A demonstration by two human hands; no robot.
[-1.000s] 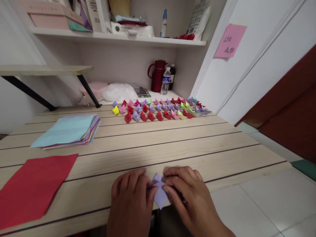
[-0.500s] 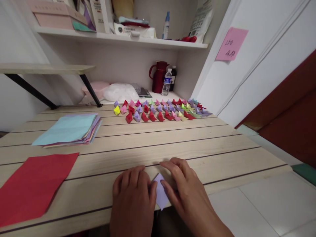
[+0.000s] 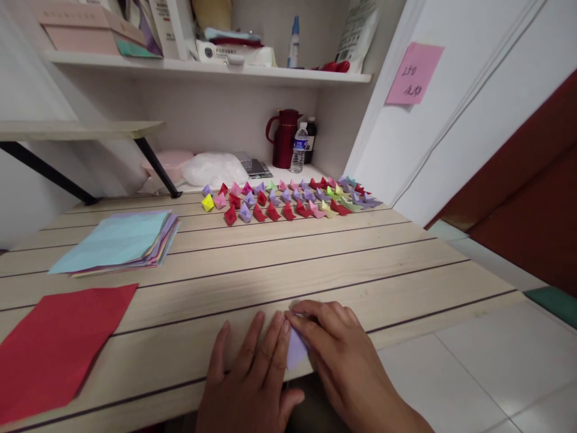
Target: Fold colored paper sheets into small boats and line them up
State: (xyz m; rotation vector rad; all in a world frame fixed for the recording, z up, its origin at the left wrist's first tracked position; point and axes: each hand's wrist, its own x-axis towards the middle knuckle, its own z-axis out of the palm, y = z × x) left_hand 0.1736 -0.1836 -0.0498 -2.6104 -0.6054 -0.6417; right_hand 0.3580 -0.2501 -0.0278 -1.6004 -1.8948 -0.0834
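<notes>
A small folded piece of light purple paper [image 3: 296, 349] lies at the table's near edge, between my hands and partly hidden by them. My left hand [image 3: 252, 370] is flat and open, fingers spread, with its index fingertip at the paper's upper left edge. Bent over the paper's right side and top corner, my right hand [image 3: 340, 349] has thumb and fingers closed together on it. Far left of my hands lies a flat red paper sheet [image 3: 63, 346]. Behind it is a stack of coloured paper [image 3: 115, 240] with a light blue sheet on top.
Rows of small folded paper boats [image 3: 288, 210] stand along the back of the slatted table [image 3: 216, 282]. Behind them are a dark red jug [image 3: 285, 139], a water bottle [image 3: 299, 149] and a white plastic bag [image 3: 214, 170]. A raised shelf [image 3: 81, 130] overhangs the back left.
My left hand has turned flat and spread its fingers, its thumb leaving the paper. My right thumb and fingers have come together at the paper's top corner. The view has shifted slightly.
</notes>
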